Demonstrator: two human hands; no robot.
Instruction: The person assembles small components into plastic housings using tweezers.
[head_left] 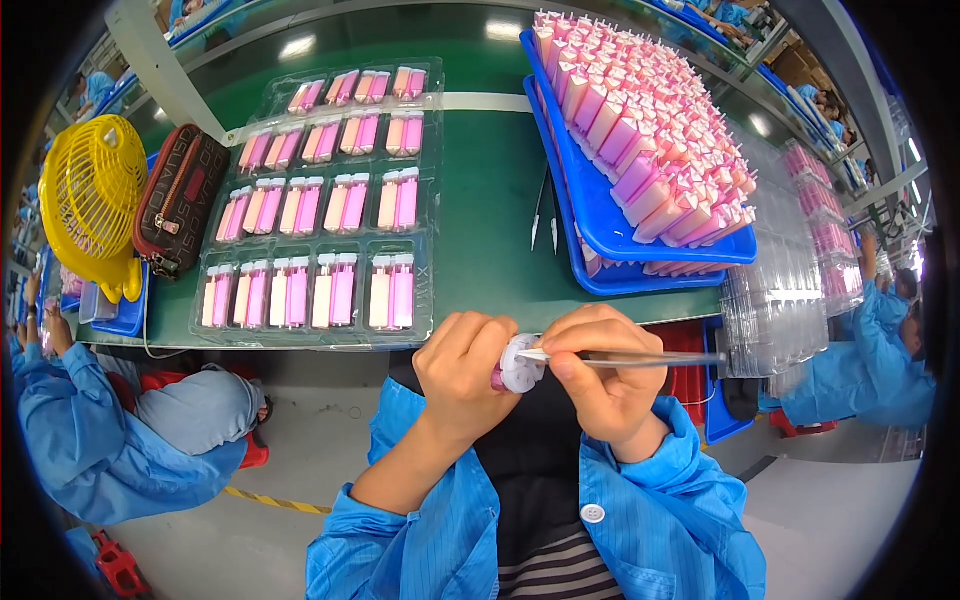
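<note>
My left hand is closed around a small pink piece with a white, round, lobed top, held just in front of the table's near edge. In my right hand is a pair of metal tweezers, pinched between thumb and fingers. Their pale tip meets the white top, while the shaft sticks out to the right past my hand. Most of the pink piece is hidden by my left fingers. Beyond my hands, a clear blister tray holds pairs of pink and cream rectangular pieces in several rows.
Stacked blue trays at the right hold a dense heap of pink tubes. Beside them lie slim pointed tools. Clear empty trays are piled further right. A yellow fan and a dark pouch stand left. Co-workers sit on both sides.
</note>
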